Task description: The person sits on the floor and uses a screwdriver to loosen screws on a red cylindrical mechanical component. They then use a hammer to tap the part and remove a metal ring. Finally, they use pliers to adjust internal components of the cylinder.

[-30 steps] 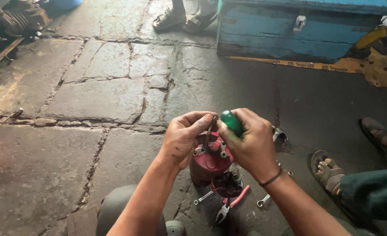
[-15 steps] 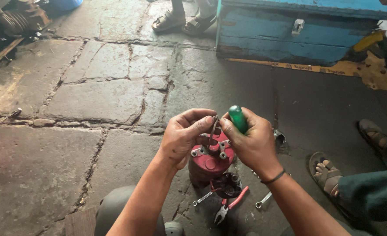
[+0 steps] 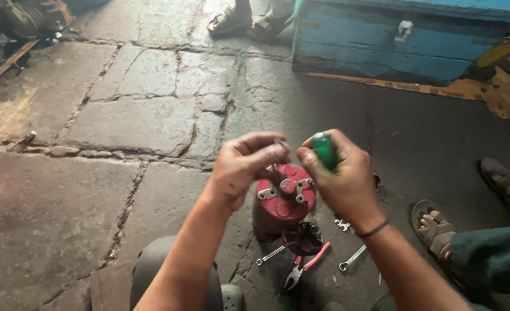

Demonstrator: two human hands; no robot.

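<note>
A red cylindrical motor housing (image 3: 281, 204) stands upright on the stone floor, its top face carrying metal brackets and terminals. My right hand (image 3: 344, 173) grips a screwdriver by its green handle (image 3: 325, 151), just above the housing's right edge. My left hand (image 3: 246, 164) pinches a small thin metal part at its fingertips, right over the housing's top and almost touching the right hand. The screwdriver's shaft is hidden behind my fingers.
Red-handled pliers (image 3: 304, 269) and small wrenches (image 3: 351, 257) lie on the floor in front of the housing. A blue wooden chest (image 3: 404, 40) stands at the back. Another person's sandalled feet (image 3: 439, 227) rest at the right; more feet (image 3: 249, 23) at the top.
Both hands have lifted slightly and drawn closer together above the housing. The left fingers now pinch a small metal part near the screwdriver's handle.
</note>
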